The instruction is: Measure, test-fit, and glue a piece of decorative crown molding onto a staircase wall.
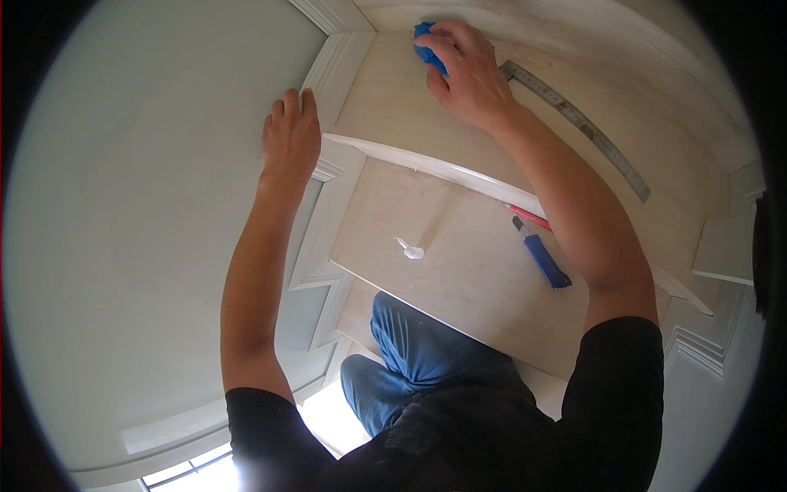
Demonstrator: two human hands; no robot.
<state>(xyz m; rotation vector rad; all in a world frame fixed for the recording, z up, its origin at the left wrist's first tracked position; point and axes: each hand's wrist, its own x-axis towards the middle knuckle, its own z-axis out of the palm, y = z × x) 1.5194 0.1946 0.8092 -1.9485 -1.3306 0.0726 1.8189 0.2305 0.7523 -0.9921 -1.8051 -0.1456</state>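
My left hand (291, 131) rests with bent, slightly parted fingers against the white moulding (336, 61) along the left wall, holding nothing visible. On the upper pale wooden tread, my right hand (467, 78) grips a crumpled blue item (426, 56), partly hidden under the fingers. Just right of that hand lies a metal square ruler (590, 123). On the tread below, a blue utility knife (543, 256) and a red pencil (520, 211) sit beside my right forearm, and a small white crumpled object (412, 252) lies near the middle.
The pale wooden steps (426, 197) have projecting front edges. A pale panelled wall (147, 205) with stepped moulding runs up the left side, and another moulded white panel (705, 353) is at the right. My bent knees are under the lower tread's edge, with bright window light at bottom left.
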